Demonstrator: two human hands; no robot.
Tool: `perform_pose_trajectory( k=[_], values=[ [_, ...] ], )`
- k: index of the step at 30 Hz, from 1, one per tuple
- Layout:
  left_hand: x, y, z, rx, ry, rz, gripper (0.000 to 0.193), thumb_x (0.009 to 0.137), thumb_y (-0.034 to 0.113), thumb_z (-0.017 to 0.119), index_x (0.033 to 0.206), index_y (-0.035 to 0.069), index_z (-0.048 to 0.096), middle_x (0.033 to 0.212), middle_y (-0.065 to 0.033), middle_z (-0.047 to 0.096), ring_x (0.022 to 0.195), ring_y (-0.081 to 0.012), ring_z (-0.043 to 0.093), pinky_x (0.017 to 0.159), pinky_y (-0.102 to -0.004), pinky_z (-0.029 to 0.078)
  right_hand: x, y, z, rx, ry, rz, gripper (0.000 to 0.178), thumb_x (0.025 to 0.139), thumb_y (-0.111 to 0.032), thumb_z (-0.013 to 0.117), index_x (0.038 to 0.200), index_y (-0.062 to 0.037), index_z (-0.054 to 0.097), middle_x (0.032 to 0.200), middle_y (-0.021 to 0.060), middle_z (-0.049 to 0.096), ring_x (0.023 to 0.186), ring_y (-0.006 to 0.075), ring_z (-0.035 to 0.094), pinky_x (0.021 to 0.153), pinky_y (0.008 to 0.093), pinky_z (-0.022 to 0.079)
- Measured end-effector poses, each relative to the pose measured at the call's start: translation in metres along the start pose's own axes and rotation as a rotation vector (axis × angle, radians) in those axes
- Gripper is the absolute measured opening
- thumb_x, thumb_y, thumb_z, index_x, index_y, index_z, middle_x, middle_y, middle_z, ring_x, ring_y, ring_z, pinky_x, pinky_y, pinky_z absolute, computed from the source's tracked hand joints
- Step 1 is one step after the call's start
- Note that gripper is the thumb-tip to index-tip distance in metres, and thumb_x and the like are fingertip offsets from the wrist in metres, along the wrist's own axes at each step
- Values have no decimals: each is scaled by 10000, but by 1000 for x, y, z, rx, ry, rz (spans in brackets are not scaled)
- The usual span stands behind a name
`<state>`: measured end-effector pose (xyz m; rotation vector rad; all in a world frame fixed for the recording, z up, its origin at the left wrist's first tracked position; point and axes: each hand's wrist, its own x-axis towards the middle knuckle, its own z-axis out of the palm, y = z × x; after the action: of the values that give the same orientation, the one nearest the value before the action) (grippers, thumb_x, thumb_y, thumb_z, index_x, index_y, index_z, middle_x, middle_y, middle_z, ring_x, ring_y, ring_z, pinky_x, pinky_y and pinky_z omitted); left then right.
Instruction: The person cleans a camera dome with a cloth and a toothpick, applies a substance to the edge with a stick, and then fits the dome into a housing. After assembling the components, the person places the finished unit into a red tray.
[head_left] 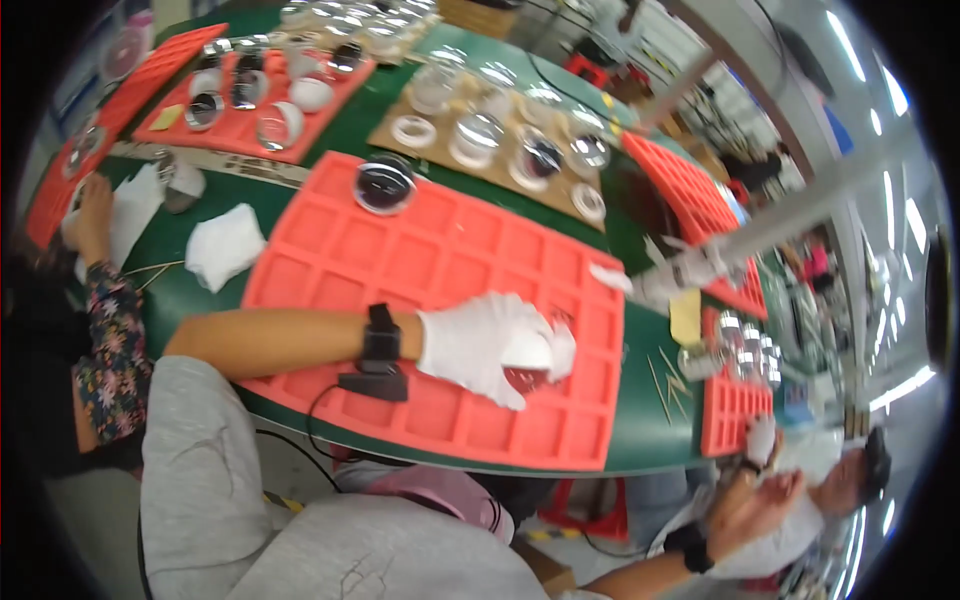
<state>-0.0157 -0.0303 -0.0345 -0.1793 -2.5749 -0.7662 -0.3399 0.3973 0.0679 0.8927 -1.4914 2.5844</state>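
Note:
My left hand (462,343), in a white glove, reaches across a red compartment tray (440,225). Its fingers are wrapped round a clear round lens (524,379), with the red tray showing through the glass. A small white piece, perhaps cloth (564,352), sits against the lens's right side. At the lower right, a bare forearm with a black wristband looks like mine; my right hand (755,513) is well away from the tray, its fingers too blurred to read. One dark, shiny lens (384,184) rests in the tray's far left corner.
Behind the tray, a wooden board (455,160) carries several clear glass domes. Left of it lie a crumpled white cloth (224,246) and another red tray (275,148) of lenses. A pale metal arm (760,225) slants over the right side. Co-workers sit on both sides.

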Motion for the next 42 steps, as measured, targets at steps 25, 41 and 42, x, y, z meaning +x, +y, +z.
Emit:
perform_pose_trajectory(
  k=[25,41,42],
  values=[
    [11,10,-27,-319,-398,-256,622,686,354,872,1185,82,619,1099,-171,618,1050,-391,573,888,-468,487,-75,197,292,-72,-1057,418,260,1078,-263,506,1037,-29,612,890,64,610,753,195,653,629,324,532],
    [26,37,-2,133,-79,-310,560,731,272,831,1167,7,600,1070,-198,603,972,-401,609,855,-484,520,-101,153,253,-739,-1048,-355,329,837,-56,620,1152,37,592,1017,99,561,904,225,608,530,312,508],
    [27,37,-1,147,-40,-308,595,678,269,866,1140,3,601,1047,-191,607,952,-395,610,839,-487,524,-100,153,253,-739,-1064,-338,314,839,-56,623,1138,33,593,1013,100,561,911,229,608,535,315,509]
  ],
)
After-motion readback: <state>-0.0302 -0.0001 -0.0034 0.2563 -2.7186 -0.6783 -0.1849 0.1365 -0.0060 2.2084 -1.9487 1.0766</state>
